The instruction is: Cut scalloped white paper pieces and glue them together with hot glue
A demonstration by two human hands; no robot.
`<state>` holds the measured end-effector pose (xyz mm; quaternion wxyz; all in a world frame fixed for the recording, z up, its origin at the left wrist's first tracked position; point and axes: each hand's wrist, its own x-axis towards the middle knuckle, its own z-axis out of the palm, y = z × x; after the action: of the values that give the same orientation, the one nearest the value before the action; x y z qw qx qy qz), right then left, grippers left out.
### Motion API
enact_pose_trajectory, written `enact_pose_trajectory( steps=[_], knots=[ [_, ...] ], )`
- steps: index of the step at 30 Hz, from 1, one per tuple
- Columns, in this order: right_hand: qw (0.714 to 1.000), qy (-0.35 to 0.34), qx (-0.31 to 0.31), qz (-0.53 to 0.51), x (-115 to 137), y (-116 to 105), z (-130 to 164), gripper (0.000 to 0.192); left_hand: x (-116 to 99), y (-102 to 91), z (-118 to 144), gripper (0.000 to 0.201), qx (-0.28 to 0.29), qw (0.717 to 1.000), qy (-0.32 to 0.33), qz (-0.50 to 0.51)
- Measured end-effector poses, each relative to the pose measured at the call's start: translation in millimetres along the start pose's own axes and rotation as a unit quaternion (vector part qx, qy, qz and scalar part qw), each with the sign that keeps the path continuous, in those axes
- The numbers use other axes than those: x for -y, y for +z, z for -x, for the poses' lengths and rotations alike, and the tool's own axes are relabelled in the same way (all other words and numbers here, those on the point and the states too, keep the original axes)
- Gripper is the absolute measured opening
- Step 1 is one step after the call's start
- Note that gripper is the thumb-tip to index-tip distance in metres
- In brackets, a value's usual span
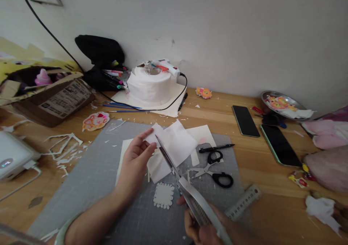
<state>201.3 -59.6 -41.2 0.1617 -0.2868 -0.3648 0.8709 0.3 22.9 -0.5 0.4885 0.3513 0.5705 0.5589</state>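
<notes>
Nearest to me, my right hand (202, 228) was wrapped around the handles of a pair of grey scissors (185, 187), fingers closed tight on them at the bottom edge of the view. Their blades ran up and to the left, slightly parted, with the tip meeting the edge of a white paper sheet (174, 147). My left hand (137, 158) pinched that sheet at its upper left corner between thumb and fingers, holding it lifted above the grey cutting mat (89, 187).

Below the raised sheet, a small white scalloped cutout (163, 195) lay flat on the mat, just left of the scissor blades. To the right of it rested a second pair of scissors with black handles (214, 170), lying open, and just above them a black pen (216, 148). A pale ruler (243, 201) sat tilted at the mat's lower right edge.

Further out on the wooden table (258, 165), two dark phones (245, 120) lay side by side to the right, near a metal dish (282, 102) holding coloured bits. Against the wall stood a roll of white material (149, 85) with a glue gun (165, 65) on top. A cardboard box (54, 98) sat at the far left, with paper scraps (63, 149) scattered between it and the mat.
</notes>
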Motion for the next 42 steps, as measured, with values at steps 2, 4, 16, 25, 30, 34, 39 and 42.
enact_pose_trajectory(
  steps=[2,4,16,25,30,34,39,42],
  knots=[
    [0.997,-0.037,0.019,-0.059,-1.3,-1.9,-0.6,0.068,0.4,-0.3,-0.4,0.046,-0.009,1.000,0.004,-0.006],
    [0.990,-0.076,0.052,-0.109,-2.3,-4.4,-1.1,0.064,1.4,-0.8,-1.1,0.048,-0.019,1.000,0.014,-0.009],
    [0.991,-0.037,0.016,-0.124,-28.9,-18.7,-12.3,0.063,2.6,0.4,-0.9,0.046,0.003,1.000,0.009,0.013],
    [0.995,-0.035,0.009,-0.094,1.5,-3.7,4.2,0.057,-2.2,3.6,1.2,0.049,0.002,1.000,-0.016,0.020],
    [0.994,-0.043,0.040,-0.096,-8.6,-8.4,-0.5,0.062,-2.7,2.8,1.2,0.047,-0.006,1.000,-0.014,0.019],
    [0.990,-0.066,0.049,-0.111,-21.9,-18.0,-6.4,0.068,-0.1,0.1,-1.0,0.046,-0.010,1.000,-0.005,0.021],
    [0.995,-0.085,0.037,-0.037,-19.5,-16.2,-0.1,0.077,2.9,-1.7,-4.0,0.048,-0.029,0.999,0.013,0.021],
    [0.998,-0.049,0.025,0.014,-17.1,-15.8,2.0,0.076,2.4,-0.8,-3.6,0.049,-0.032,0.999,0.015,0.020]
  ],
)
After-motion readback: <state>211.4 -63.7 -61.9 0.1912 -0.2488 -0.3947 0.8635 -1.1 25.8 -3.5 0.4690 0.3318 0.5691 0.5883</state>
